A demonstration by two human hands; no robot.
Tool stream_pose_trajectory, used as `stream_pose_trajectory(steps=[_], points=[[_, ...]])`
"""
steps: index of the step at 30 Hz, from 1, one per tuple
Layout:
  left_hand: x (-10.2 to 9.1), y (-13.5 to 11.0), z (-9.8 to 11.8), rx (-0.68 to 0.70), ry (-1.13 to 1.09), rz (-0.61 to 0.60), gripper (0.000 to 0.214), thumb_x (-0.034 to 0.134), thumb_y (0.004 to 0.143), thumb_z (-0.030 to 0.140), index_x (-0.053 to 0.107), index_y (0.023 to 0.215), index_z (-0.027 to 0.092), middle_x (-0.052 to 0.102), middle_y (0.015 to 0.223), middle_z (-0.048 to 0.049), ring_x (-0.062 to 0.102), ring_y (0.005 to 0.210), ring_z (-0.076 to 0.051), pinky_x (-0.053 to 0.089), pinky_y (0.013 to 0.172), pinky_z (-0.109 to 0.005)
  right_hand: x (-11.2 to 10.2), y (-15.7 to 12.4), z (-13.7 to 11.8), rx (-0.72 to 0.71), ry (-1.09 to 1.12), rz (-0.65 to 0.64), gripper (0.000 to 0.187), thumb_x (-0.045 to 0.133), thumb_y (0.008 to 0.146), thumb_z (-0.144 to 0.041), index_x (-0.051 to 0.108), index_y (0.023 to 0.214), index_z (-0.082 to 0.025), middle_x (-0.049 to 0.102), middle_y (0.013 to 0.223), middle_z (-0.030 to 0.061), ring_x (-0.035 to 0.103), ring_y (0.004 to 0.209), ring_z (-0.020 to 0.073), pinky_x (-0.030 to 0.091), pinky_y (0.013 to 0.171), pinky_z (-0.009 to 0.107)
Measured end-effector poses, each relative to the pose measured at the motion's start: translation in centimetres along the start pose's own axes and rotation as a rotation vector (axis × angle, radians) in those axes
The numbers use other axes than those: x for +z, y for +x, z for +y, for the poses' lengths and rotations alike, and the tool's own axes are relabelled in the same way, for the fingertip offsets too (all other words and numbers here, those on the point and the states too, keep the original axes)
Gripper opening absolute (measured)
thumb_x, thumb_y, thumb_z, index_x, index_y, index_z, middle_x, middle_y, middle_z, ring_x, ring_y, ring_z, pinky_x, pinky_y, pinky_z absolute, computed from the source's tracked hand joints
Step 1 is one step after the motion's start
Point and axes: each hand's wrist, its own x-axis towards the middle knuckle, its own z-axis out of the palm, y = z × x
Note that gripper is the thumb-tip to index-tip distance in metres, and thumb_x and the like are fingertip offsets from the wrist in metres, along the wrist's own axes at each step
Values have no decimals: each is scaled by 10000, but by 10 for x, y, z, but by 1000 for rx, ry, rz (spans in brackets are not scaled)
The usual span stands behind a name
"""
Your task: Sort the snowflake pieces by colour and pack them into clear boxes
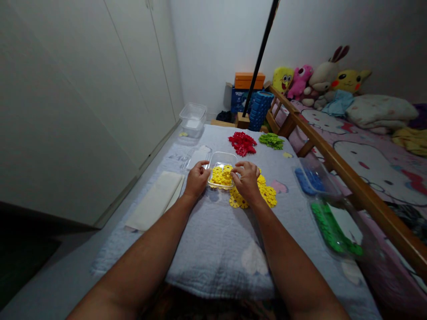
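A clear plastic container [224, 158] sits on a pale blue blanket [220, 249] and holds several yellow snowflake-shaped pieces [221, 175]. My left hand [197, 178] grips the container's left edge with curled fingers. My right hand [247, 178] hovers at the container's right side, fingers pinched over the yellow pieces; what it holds is hidden. More yellow pieces [268, 195] lie loose on the blanket beneath and right of that hand.
Red pieces [242, 143] and light green pieces [271, 140] lie in piles farther back. Clear tubs of blue pieces [308, 180] and green pieces [330, 229] stand right, beside a wooden bed rail [350, 178]. An empty tub [193, 118], a lid [196, 156] and white paper [156, 200] lie left.
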Motion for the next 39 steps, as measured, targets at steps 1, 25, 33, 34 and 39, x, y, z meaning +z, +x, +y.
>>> stream_pose_trajectory(steps=[1,25,33,34,39], points=[[0,0,0,1,0,-1,416,574,784,346,667,1135,142,410,601,78,417,564,-127,333,578,-253,1,0,1,5,-9,-3,164,613,928,-263,773,894,-252,671,1230,64,463,1210,276,272,1067,448],[-2,-2,7,-14,2,-4,419,569,779,347,673,1133,147,411,610,75,413,569,-128,322,577,-251,4,1,59,197,-350,-76,290,596,893,-347,767,1099,-234,547,1475,134,388,1320,387,280,1075,610],[-1,-1,1,-6,-9,-9,427,565,777,356,669,1137,151,415,615,72,415,576,-130,327,582,-247,6,3,59,207,-293,1,220,605,907,-327,805,944,-241,656,1286,128,419,1244,354,249,1062,599],[-1,-1,0,-2,-9,-10,427,566,778,357,668,1136,149,414,616,72,417,578,-130,330,584,-247,6,4,59,209,-274,14,221,603,908,-323,806,930,-239,666,1252,124,429,1225,344,257,1058,579],[0,1,-2,-4,-16,-8,431,570,775,356,668,1141,150,415,619,70,425,583,-132,333,582,-246,0,7,56,240,-185,105,214,593,899,-265,802,927,-223,683,1095,116,492,1094,294,328,979,459]])
